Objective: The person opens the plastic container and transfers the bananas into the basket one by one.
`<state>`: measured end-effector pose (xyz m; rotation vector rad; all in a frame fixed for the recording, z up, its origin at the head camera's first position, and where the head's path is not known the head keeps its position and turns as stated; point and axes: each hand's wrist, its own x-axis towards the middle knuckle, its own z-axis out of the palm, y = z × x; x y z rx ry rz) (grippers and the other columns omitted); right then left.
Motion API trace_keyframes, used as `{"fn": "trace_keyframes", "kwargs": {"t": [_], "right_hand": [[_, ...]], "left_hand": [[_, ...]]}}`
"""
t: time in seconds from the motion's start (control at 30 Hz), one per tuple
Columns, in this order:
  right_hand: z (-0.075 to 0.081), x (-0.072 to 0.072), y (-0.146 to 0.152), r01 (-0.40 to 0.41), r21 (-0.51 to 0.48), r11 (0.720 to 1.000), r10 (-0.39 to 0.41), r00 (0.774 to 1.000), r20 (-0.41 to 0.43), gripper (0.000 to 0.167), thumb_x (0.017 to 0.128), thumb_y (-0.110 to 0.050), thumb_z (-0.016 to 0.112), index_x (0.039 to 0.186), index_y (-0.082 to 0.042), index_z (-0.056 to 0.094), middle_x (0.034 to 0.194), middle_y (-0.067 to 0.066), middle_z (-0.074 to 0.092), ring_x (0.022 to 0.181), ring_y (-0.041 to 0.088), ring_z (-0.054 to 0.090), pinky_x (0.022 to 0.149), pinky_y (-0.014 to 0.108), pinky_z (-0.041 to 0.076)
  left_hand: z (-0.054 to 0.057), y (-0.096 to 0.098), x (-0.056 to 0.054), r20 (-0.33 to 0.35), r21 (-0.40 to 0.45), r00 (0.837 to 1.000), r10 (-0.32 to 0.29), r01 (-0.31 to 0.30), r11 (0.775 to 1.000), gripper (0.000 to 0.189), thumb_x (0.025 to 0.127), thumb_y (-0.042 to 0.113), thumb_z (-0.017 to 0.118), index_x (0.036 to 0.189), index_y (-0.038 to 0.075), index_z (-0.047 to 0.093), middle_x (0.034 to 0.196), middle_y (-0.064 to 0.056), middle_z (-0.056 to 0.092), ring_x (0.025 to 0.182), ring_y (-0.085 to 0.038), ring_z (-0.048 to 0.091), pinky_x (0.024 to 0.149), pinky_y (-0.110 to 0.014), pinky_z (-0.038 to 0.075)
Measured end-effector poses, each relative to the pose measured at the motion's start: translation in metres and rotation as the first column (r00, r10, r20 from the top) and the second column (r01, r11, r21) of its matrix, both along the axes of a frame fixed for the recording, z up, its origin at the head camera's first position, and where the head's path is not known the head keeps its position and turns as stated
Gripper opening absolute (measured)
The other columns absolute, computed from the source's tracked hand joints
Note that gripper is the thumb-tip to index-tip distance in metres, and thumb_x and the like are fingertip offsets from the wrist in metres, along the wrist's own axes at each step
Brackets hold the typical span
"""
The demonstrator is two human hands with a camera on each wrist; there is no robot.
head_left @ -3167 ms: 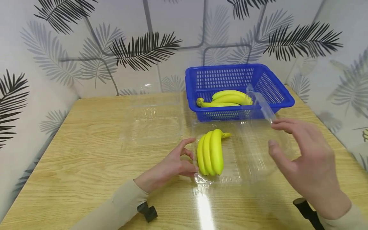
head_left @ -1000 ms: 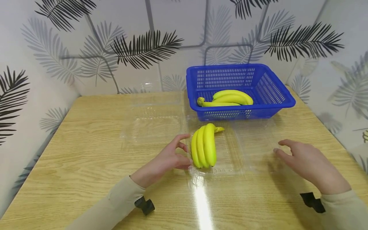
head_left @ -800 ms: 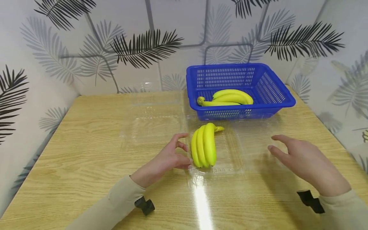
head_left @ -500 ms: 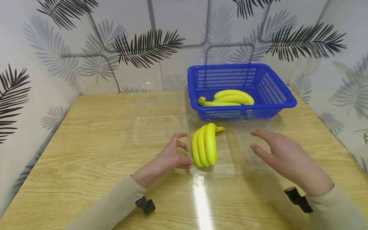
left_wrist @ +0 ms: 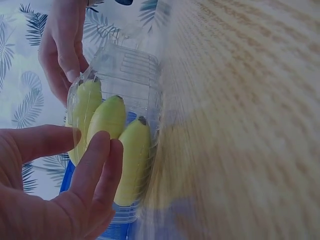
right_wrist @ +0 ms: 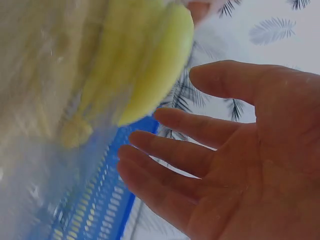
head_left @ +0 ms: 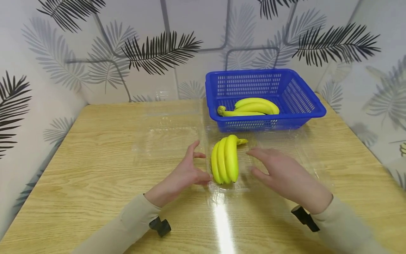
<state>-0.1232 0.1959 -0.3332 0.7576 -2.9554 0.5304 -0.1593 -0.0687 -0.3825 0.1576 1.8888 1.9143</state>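
A bunch of yellow bananas (head_left: 224, 160) lies in the left part of a clear plastic container (head_left: 234, 189), stem toward the back right. The container's clear lid (head_left: 290, 141) lies folded out to the right. My left hand (head_left: 187, 172) is at the container's left side, its fingers (left_wrist: 90, 165) touching the clear wall in the left wrist view. My right hand (head_left: 285, 176) hovers over the container's right part, close to the bananas, holding nothing. The right wrist view shows the fingers of this hand (right_wrist: 215, 160) extended and spread, apart from the bananas (right_wrist: 155, 65).
Behind the container stands a blue slotted basket (head_left: 314, 112) with more bananas (head_left: 257, 106) inside. Another clear container (head_left: 172, 139), lying open, is at the back left of the wooden table (head_left: 95, 176). A patterned wall (head_left: 190, 21) rises behind the table.
The lid has swung down to the right and the right hand has let it go, then moved left over the container. The container and bananas shifted slightly left; the left index finger has lifted.
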Motion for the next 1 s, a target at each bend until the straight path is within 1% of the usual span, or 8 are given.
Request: {"fn": "trace_keyframes", "kwargs": {"t": [0.2,0.37,0.43,0.57,0.7,0.8,0.9,1.0], "right_hand": [[-0.012,-0.003,-0.018,-0.030,0.016,0.999,0.029,0.999,0.029,0.052,0.098,-0.030,0.060,0.143,-0.006,0.049,0.121,0.015,0.065,0.109,0.034,0.061,0.091,0.053,0.051],[-0.015,-0.004,-0.022,-0.015,0.022,1.000,0.014,0.999,0.039,0.059,0.099,-0.034,0.058,0.149,-0.007,0.040,0.097,0.012,0.068,0.090,0.027,0.065,0.077,0.049,0.055],[-0.016,-0.004,-0.023,-0.011,0.020,1.000,0.010,0.999,0.044,0.062,0.100,-0.035,0.057,0.152,-0.010,0.035,0.092,0.009,0.067,0.086,0.024,0.064,0.076,0.048,0.056],[-0.018,-0.006,-0.025,-0.027,-0.009,1.000,0.028,0.998,0.055,0.063,0.103,-0.039,0.050,0.156,-0.015,0.028,0.108,0.014,0.068,0.093,0.027,0.066,0.085,0.050,0.054],[-0.020,-0.009,-0.027,-0.067,-0.046,0.997,0.071,0.995,0.071,0.060,0.104,-0.044,0.042,0.157,-0.019,0.027,0.139,0.020,0.053,0.113,0.035,0.060,0.097,0.054,0.048],[-0.021,-0.011,-0.029,-0.081,-0.070,0.994,0.089,0.989,0.115,0.058,0.105,-0.044,0.042,0.156,-0.021,0.030,0.141,0.020,0.051,0.114,0.033,0.059,0.096,0.054,0.048],[-0.021,-0.012,-0.032,-0.071,-0.092,0.993,0.084,0.987,0.140,0.052,0.104,-0.037,0.048,0.151,-0.020,0.039,0.127,0.013,0.058,0.097,0.023,0.061,0.084,0.045,0.053],[-0.021,-0.012,-0.035,-0.022,-0.111,0.994,0.036,0.991,0.132,0.043,0.100,-0.032,0.056,0.141,-0.019,0.050,0.106,0.004,0.061,0.079,0.016,0.057,0.067,0.035,0.050]], "left_hand": [[0.000,-0.002,0.000,-0.047,-0.043,0.999,-0.019,0.017,0.999,0.109,0.076,-0.011,0.070,0.158,0.015,0.004,0.159,-0.011,0.021,0.075,-0.021,0.066,0.078,-0.036,0.059],[0.001,-0.003,0.001,-0.074,-0.081,0.996,-0.041,0.035,0.996,0.108,0.076,-0.007,0.072,0.158,0.015,0.004,0.159,-0.008,0.024,0.078,-0.021,0.068,0.079,-0.035,0.058],[0.001,-0.004,0.001,-0.075,-0.083,0.996,-0.044,0.037,0.996,0.109,0.076,-0.008,0.072,0.158,0.016,0.004,0.159,-0.006,0.024,0.078,-0.021,0.068,0.079,-0.035,0.058],[0.002,-0.003,0.000,-0.087,-0.091,0.995,-0.053,0.045,0.995,0.108,0.076,-0.008,0.071,0.158,0.016,0.006,0.161,-0.003,0.020,0.079,-0.022,0.068,0.078,-0.036,0.059],[0.001,-0.004,0.000,-0.099,-0.095,0.992,-0.075,0.066,0.993,0.105,0.078,-0.007,0.071,0.158,0.016,0.007,0.162,-0.003,0.018,0.080,-0.023,0.068,0.079,-0.036,0.059],[0.001,-0.004,-0.001,-0.094,-0.090,0.992,-0.087,0.079,0.993,0.104,0.078,-0.006,0.071,0.158,0.015,0.007,0.162,-0.003,0.018,0.080,-0.023,0.068,0.079,-0.036,0.058],[0.000,-0.005,-0.001,-0.085,-0.073,0.992,-0.094,0.088,0.993,0.104,0.079,-0.007,0.070,0.158,0.015,0.007,0.162,-0.004,0.017,0.080,-0.022,0.068,0.080,-0.036,0.058],[0.000,-0.005,-0.002,-0.077,-0.058,0.992,-0.103,0.099,0.993,0.103,0.080,-0.008,0.069,0.158,0.014,0.006,0.162,-0.006,0.016,0.081,-0.025,0.068,0.080,-0.038,0.059]]}}
